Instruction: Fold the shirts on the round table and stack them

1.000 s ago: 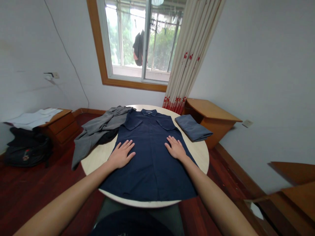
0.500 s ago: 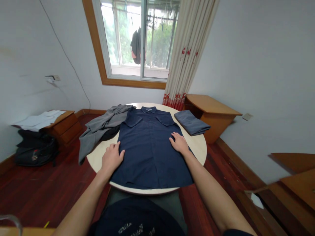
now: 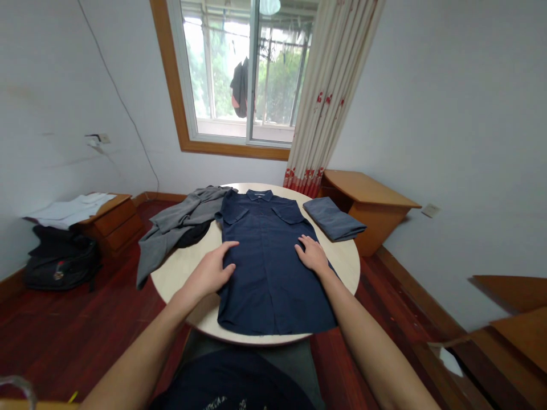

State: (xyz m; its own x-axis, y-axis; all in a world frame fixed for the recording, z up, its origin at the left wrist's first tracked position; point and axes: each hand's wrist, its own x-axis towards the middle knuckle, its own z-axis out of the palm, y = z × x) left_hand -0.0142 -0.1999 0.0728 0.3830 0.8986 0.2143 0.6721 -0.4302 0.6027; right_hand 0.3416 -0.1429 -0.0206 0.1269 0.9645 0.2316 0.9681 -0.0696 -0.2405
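A dark navy button-up shirt (image 3: 267, 273) lies front side up on the round pale table (image 3: 350, 262), collar toward the window and short sleeves turned inward over the chest. My left hand (image 3: 213, 270) is at the shirt's left side, thumb and index finger stretched apart over the cloth; its other fingers are hidden. That side now lies further in, and I cannot tell whether cloth is tucked beneath it. On the shirt's right side my right hand (image 3: 313, 253) rests flat, fingers spread.
A rumpled grey garment (image 3: 183, 213) hangs over the table's left edge, with a black cloth (image 3: 194, 233) under it. A folded blue-grey cloth (image 3: 333, 219) lies at the right. Beyond stand a wooden desk (image 3: 367, 191) and a curtain (image 3: 329, 97).
My left hand has moved right, and the shirt's left edge has come inward with it, baring table on that side. My right hand stays nearly in place.
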